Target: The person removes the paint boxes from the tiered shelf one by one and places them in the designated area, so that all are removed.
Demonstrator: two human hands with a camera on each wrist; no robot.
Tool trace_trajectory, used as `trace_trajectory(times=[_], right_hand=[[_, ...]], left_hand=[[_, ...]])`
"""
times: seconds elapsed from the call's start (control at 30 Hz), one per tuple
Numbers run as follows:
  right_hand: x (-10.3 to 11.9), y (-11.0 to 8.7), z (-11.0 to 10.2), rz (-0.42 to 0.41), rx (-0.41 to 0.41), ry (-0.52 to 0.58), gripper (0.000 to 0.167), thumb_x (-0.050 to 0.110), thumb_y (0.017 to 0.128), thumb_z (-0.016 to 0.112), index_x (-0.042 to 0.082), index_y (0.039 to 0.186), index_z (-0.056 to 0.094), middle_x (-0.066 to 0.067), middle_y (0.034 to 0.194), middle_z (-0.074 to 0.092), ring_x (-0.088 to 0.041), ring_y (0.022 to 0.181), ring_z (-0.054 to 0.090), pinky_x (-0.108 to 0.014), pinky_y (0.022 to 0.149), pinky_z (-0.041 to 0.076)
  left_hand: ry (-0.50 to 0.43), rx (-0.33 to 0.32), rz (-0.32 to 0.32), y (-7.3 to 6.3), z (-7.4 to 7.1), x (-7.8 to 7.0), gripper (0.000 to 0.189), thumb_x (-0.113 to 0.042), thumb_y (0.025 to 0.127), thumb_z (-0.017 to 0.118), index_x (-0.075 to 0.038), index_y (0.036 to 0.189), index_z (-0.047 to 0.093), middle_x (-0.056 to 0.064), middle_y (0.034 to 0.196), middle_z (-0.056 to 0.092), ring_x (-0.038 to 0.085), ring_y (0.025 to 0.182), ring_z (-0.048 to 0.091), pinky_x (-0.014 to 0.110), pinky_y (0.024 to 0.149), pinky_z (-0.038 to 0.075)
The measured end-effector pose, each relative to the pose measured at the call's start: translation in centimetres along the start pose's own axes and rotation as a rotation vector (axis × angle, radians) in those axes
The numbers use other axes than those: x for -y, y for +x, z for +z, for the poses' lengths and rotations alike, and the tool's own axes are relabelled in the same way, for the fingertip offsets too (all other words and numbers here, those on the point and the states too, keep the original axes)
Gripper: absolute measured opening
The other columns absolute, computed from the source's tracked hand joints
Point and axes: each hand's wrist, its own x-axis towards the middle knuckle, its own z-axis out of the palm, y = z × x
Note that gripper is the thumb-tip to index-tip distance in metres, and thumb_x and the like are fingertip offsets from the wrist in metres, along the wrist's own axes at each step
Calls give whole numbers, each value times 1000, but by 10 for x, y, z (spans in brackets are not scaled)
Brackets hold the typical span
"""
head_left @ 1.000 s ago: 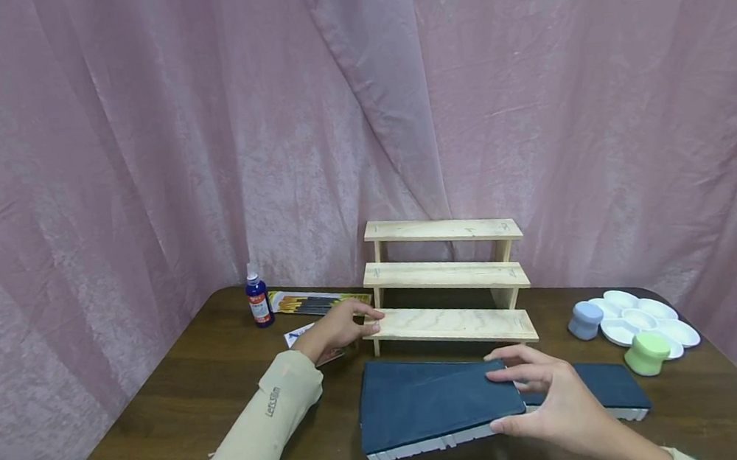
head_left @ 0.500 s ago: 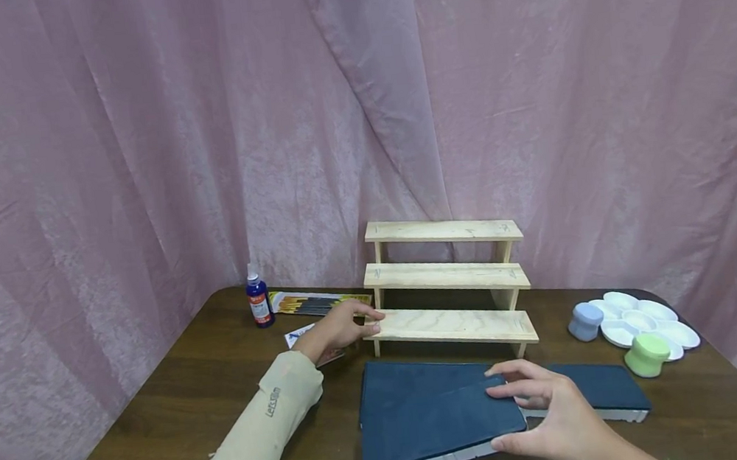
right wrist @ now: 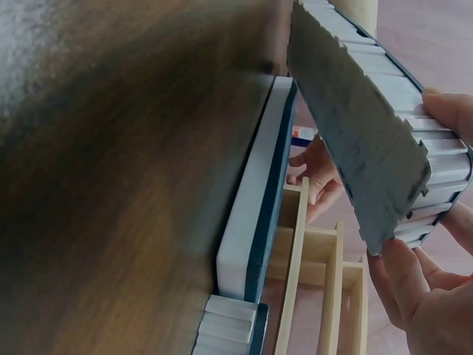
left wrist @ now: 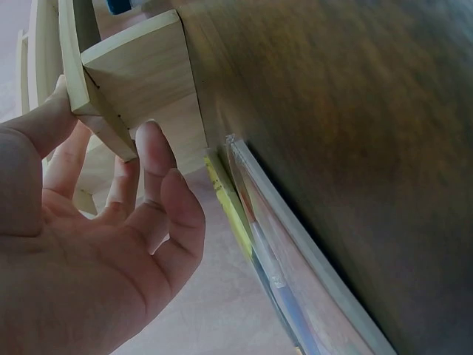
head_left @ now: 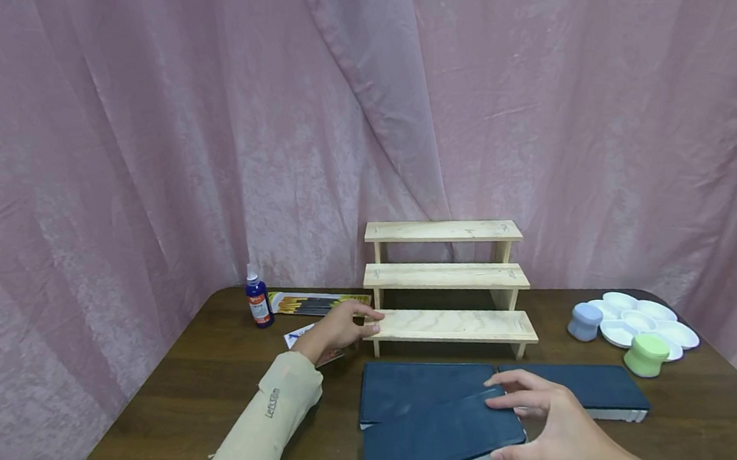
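My left hand [head_left: 341, 329] grips the left end of the lowest board of a three-step wooden display stand [head_left: 451, 322]. In the left wrist view, the thumb of that left hand [left wrist: 96, 259] lies on one face of the board and fingers curl round the other. My right hand [head_left: 554, 423] holds the right end of a long block with a dark blue top [head_left: 444, 434] and white ridged sides. The right wrist view shows this block [right wrist: 362, 126] raised and tilted, its grey underside visible. Behind it lies a second dark blue-topped block [head_left: 426, 381]; a third such block [head_left: 597, 386] lies to the right.
At the back left stand a blue bottle [head_left: 258, 300] and a pack of brushes [head_left: 318, 304]. A flat printed packet [head_left: 298, 334] lies partly under my left arm. On the right are a white flower-shaped palette [head_left: 639, 319], a blue pot [head_left: 584, 320] and a green pot [head_left: 647, 355].
My right hand has drawn the held block toward me, uncovering more of the block behind it. My left hand and the stand have stayed in place.
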Motion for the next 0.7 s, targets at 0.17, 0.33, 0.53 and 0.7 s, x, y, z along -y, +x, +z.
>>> trace_trajectory(times=[0.17, 0.33, 0.53, 0.7], right_hand=[[-3, -2, 2, -48, -2, -40, 43, 29, 71, 91, 18, 110, 76, -7, 122, 62, -8, 107, 59, -27, 70, 56], [-3, -3, 3, -16, 13, -43, 42, 30, 72, 90, 19, 110, 76, -7, 122, 61, -5, 108, 58, -27, 70, 57], [-4, -3, 4, -1, 18, -46, 41, 31, 73, 90, 19, 110, 76, -8, 123, 61, -5, 109, 57, -28, 70, 58], [-6, -3, 5, -19, 27, -81, 39, 32, 75, 89, 22, 110, 74, -6, 123, 60, -6, 107, 58, -27, 71, 56]], left_hand=[[-8, -9, -7, 1, 1, 1, 23, -20, 90, 75, -21, 112, 76, 6, 129, 63, 30, 132, 49, 46, 108, 40], [-29, -4, -15, 1, 2, 2, 22, -19, 90, 75, -21, 112, 77, 5, 129, 63, 30, 132, 49, 46, 107, 41], [1, 9, 13, 2, 1, 3, 24, -21, 90, 74, -21, 114, 76, 5, 129, 63, 30, 131, 49, 46, 108, 40], [12, 10, 14, 2, 0, 3, 24, -22, 91, 73, -21, 115, 75, 5, 130, 63, 30, 132, 48, 46, 108, 40]])
